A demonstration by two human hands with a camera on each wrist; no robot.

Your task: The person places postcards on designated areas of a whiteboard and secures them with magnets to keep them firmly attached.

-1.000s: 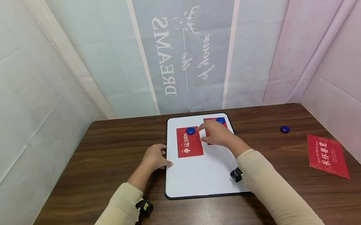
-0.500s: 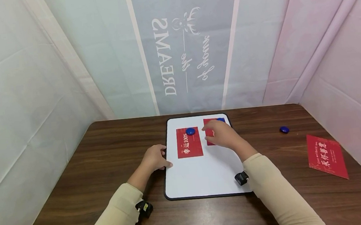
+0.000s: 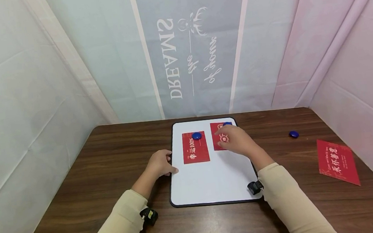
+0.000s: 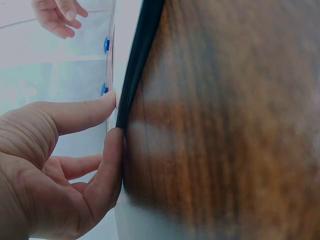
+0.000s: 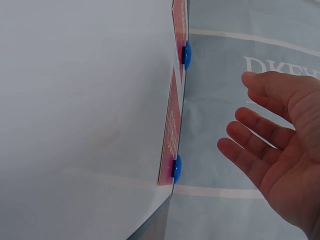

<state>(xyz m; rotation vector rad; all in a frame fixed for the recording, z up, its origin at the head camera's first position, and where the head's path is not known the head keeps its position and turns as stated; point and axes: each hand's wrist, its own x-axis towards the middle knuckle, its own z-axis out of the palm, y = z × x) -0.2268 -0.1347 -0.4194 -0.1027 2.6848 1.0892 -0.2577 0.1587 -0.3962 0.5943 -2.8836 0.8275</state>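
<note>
A whiteboard point(image 3: 209, 181) with a black rim point(image 4: 140, 60) lies flat on the brown table. Two red cards are on it: the left card point(image 3: 195, 151) under a blue magnet point(image 3: 196, 135), and the right card point(image 3: 218, 137) under another blue magnet point(image 3: 227, 123). My left hand point(image 3: 159, 164) holds the board's left edge, thumb on the white face and curled fingers against the rim point(image 4: 112, 150). My right hand point(image 3: 237, 139) hovers over the right card with its fingers spread and relaxed. The right wrist view shows the right hand point(image 5: 277, 145) empty and apart from the card point(image 5: 172, 135).
A loose blue magnet point(image 3: 294, 134) and a third red card point(image 3: 337, 161) lie on the table to the right of the board. Cloth walls close in the table at the back and both sides.
My right hand has drifted to the right, from the gap between the two cards to above the right card. The left hand has stayed on the board's edge.
</note>
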